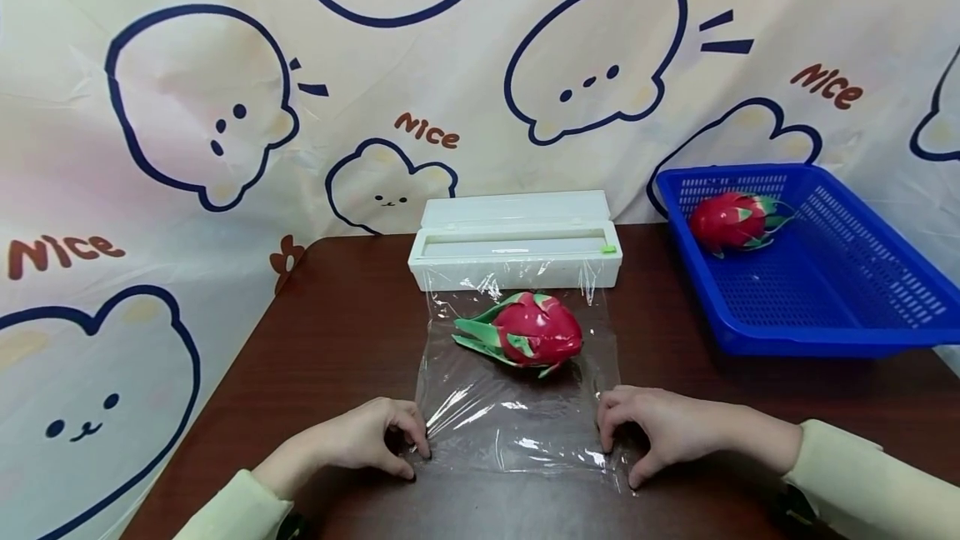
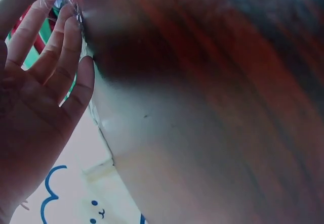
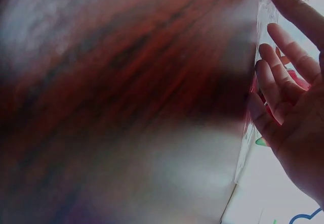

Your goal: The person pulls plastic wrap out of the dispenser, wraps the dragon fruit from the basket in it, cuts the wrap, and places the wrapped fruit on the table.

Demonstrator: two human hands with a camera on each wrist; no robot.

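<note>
A sheet of clear cling film [image 1: 517, 440] runs from the white dispenser box [image 1: 517, 269] toward me over the dark table. On it lies a red dragon fruit [image 1: 540, 327], green leaf tips pointing left. My left hand [image 1: 375, 436] rests its fingertips at the film's near left corner, thumb set apart from the bent fingers. At the near right corner, my right hand [image 1: 667, 432] touches the film with its fingertips, a gap showing between thumb and fingers. In the wrist views, the left fingers [image 2: 66, 57] and right fingers [image 3: 283, 77] are loosely extended against the surface.
A blue plastic basket [image 1: 840, 340] stands at the right, with another dragon fruit [image 1: 727, 222] inside. The dispenser's lid [image 1: 517, 208] is raised, and a small green piece [image 1: 608, 249] sits on its right edge. A printed cloth [image 1: 480, 82] hangs behind the table [image 1: 330, 323].
</note>
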